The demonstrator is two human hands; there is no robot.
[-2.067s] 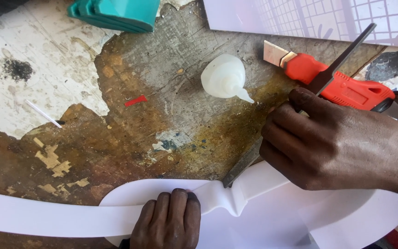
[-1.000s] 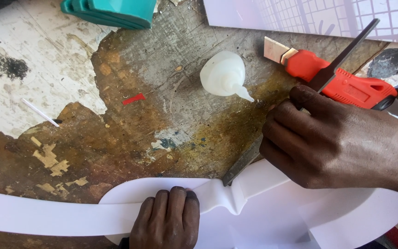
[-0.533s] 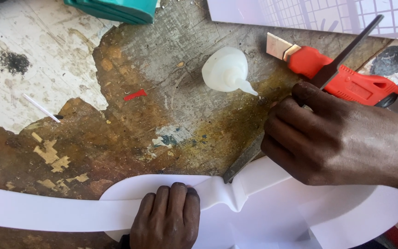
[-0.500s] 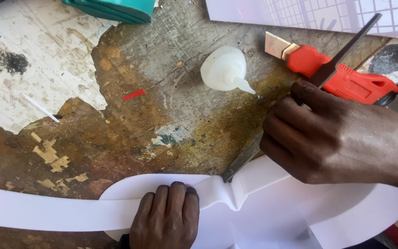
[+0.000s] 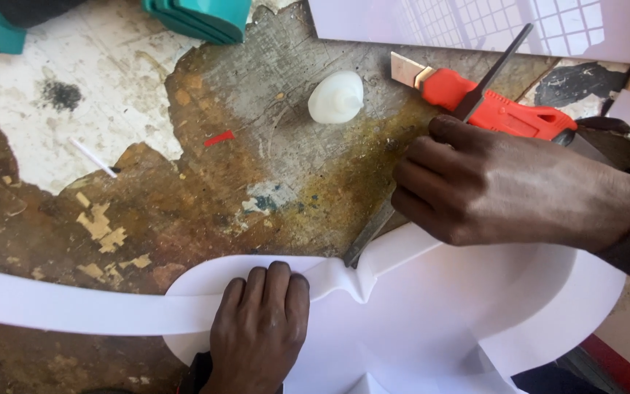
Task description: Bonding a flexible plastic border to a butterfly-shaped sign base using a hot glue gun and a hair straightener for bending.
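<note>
The right hand stayed clenched on a long dark metal file, its tip beneath at the curved white plastic piece; the left hand kept pressing that piece's strip flat, unchanged.

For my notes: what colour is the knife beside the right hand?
Red knife, head view.

White glue bottle above the left hand, red utility knife just beyond the right hand, teal stack far beyond, worn table
</note>
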